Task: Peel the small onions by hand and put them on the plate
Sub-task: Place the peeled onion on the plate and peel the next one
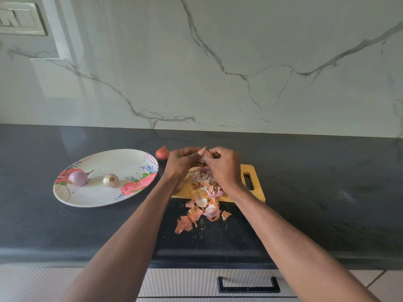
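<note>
2 peeled, pale purple onions (93, 179) lie on the flowered plate (102, 197), while the left hand (181, 163) and right hand (222, 165) together pinch a half-skinned onion (202, 154) above the cutting board (257, 192).

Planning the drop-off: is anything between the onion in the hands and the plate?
Nothing visible. The onion is held by the left hand and right hand over the board; bare counter leads to the plate. An unpeeled onion sits behind that path.
</note>
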